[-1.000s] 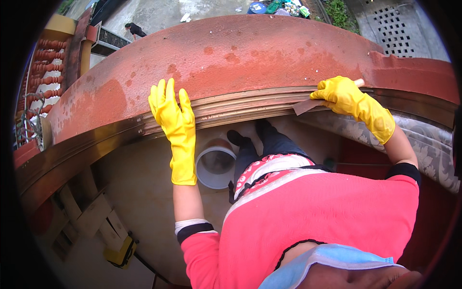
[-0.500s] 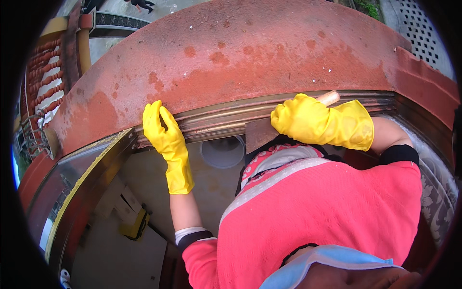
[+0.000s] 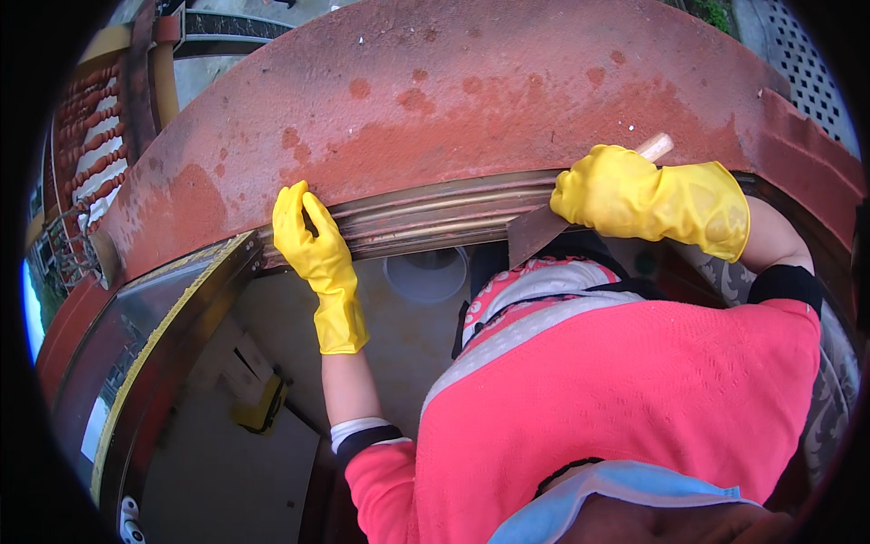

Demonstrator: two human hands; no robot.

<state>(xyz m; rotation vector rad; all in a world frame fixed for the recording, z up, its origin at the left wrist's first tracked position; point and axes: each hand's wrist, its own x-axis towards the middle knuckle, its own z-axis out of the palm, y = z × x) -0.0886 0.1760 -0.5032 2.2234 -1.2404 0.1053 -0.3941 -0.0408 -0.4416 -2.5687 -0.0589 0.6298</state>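
Yellow rubber gloves cover both my hands. My right hand (image 3: 603, 189) is closed round the wooden handle (image 3: 654, 147) of a scraper, whose broad, dull brown blade (image 3: 535, 234) points down and left. That blade lies over the inner edge of the grooved metal window track (image 3: 435, 210); whether it touches the metal I cannot tell. At the left part of the track, my left hand (image 3: 310, 231) rests near the sill's edge with thumb and fingers apart, holding nothing.
Beyond the track curves a wide red ledge (image 3: 471, 100) with damp spots. A window sash (image 3: 177, 349) stands at the left. Below the track sits a pale round bucket (image 3: 426, 275), and a yellow-and-black object (image 3: 261, 406) lies lower left. A patterned curtain (image 3: 829, 399) hangs at right.
My right hand has moved right and slightly outward with the scraper, and the blade has tilted more steeply. My left hand stays almost where it was.
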